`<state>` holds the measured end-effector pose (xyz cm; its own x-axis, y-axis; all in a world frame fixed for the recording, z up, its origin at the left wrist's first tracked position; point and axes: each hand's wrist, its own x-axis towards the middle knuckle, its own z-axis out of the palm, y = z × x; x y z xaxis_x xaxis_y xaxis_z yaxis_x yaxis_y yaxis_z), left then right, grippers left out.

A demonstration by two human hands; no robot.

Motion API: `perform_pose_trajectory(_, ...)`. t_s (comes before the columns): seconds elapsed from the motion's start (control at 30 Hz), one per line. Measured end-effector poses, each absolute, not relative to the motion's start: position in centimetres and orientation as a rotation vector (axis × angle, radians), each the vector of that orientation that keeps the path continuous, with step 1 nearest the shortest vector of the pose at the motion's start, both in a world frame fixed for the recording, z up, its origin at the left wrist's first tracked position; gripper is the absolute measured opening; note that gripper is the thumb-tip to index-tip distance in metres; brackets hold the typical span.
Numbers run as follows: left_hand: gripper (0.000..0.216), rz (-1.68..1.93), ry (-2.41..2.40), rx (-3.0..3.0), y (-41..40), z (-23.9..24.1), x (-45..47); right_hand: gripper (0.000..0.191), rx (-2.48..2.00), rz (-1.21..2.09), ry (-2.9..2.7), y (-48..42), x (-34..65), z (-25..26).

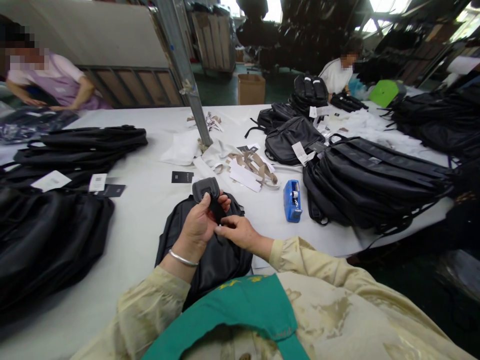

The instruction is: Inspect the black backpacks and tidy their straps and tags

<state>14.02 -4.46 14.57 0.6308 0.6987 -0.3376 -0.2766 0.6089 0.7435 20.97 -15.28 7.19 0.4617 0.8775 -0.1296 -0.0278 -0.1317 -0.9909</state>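
Note:
A black backpack (221, 255) lies on the white table right in front of me. Over its upper part my left hand (200, 217) is closed round a black strap (216, 207), thumb on top. Above that thumb sticks up a dark grey padded piece (205, 188), which seems joined to the strap. From the right, my right hand (240, 231) pinches at the strap's lower end with thumb and forefinger. Something small and pale shows at those fingertips, too small to name.
Black bags (48, 235) are piled at the left, more bags (371, 180) at the right. A blue tape dispenser (292, 201), a black tag (182, 177) and tan ribbons (258, 167) lie nearby. A metal post (187, 75) rises beyond. Two people work across the table.

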Motion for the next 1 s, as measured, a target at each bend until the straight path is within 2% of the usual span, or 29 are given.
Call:
perform_pose_trajectory(0.13,0.05,0.578,0.627,0.676,-4.0,15.3,13.7,0.039,-1.258,1.07,-0.569,-14.6,20.9,8.2)
perform_pose_trajectory(0.23,0.067,0.508,0.619,0.611,-3.6,15.8,13.6,0.047,-1.045,1.227,-0.505,-14.7,20.9,8.7)
perform_pose_trajectory(0.33,0.073,0.465,0.633,0.56,-2.8,16.1,14.1,0.053,-0.962,1.341,-0.471,-14.7,21.3,9.5)
perform_pose_trajectory(0.6,0.037,0.525,0.892,0.452,1.4,14.1,16.5,0.037,-1.457,1.124,-0.587,-14.6,22.0,8.9)
perform_pose_trajectory(0.83,0.024,0.501,1.015,0.517,1.9,11.0,15.5,0.036,-1.584,1.073,-0.598,-16.9,19.9,5.1)
perform_pose_trajectory(1.0,0.025,0.611,0.886,0.591,2.3,12.5,13.6,0.024,-1.641,1.183,-0.783,-17.9,20.5,3.7)
